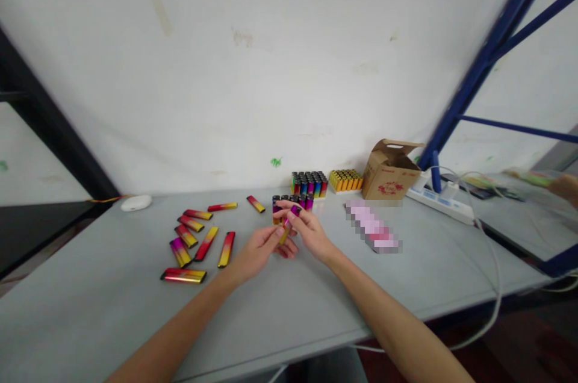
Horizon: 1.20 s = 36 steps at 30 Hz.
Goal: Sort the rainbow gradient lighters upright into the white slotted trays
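Near the middle of the table, my left hand (262,247) and my right hand (312,236) meet around a purple-and-yellow lighter (286,232). Its purple end points up and away; the fingers of both hands are closed on it. Just behind my hands stands a row of upright purple lighters (309,201), partly hidden by my fingers. To the left, several red-and-yellow lighters (206,244) lie scattered flat, along with a purple-and-yellow lighter (181,252). One red-and-yellow lighter (256,203) lies apart, closer to the wall.
By the wall stand a block of multicoloured lighters (309,184), a block of yellow lighters (345,180) and an open cardboard box (389,181). A power strip (445,202) with cables, a blurred-out pink object (372,225) and a white case (136,203) lie on the grey table (271,323).
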Tool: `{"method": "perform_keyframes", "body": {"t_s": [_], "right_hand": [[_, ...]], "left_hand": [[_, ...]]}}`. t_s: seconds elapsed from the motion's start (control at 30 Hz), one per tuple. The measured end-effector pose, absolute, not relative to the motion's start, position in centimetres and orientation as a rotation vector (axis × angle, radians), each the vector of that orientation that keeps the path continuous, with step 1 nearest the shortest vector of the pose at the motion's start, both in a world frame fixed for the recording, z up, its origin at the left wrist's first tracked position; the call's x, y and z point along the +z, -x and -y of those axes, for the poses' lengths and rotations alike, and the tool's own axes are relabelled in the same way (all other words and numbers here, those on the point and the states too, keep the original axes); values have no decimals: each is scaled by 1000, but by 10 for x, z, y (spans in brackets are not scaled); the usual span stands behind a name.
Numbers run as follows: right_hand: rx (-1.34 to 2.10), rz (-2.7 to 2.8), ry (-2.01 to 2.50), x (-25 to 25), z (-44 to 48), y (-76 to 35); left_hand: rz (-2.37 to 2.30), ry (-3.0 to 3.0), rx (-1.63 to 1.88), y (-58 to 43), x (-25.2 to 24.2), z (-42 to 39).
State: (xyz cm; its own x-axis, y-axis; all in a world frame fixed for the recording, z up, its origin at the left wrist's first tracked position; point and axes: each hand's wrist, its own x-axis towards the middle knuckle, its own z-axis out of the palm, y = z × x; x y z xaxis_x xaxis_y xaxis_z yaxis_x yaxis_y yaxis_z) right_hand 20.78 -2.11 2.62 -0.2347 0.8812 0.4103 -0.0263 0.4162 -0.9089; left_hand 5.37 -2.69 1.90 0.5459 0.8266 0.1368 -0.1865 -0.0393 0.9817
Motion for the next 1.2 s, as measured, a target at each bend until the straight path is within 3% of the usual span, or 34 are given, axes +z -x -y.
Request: {"method": "perform_keyframes", "body": {"t_s": [0.37, 0.67, 0.87, 1.1, 1.2], "right_hand": [[867, 1472, 675, 17, 6, -220], [1302, 1170, 629, 35, 2, -242], [1362, 1147, 597, 32, -3, -250], [897, 924, 931, 13, -28, -271], [620, 1096, 1153, 0, -34, -271]], "left_hand": [[-631, -1152, 1113, -50, 28, 24], [-602, -769, 1142, -31, 47, 15], [-602, -757, 1159, -30, 43, 9], [-621, -816, 1156, -27, 42, 7], [-556, -789, 1055, -23, 45, 8]]}}
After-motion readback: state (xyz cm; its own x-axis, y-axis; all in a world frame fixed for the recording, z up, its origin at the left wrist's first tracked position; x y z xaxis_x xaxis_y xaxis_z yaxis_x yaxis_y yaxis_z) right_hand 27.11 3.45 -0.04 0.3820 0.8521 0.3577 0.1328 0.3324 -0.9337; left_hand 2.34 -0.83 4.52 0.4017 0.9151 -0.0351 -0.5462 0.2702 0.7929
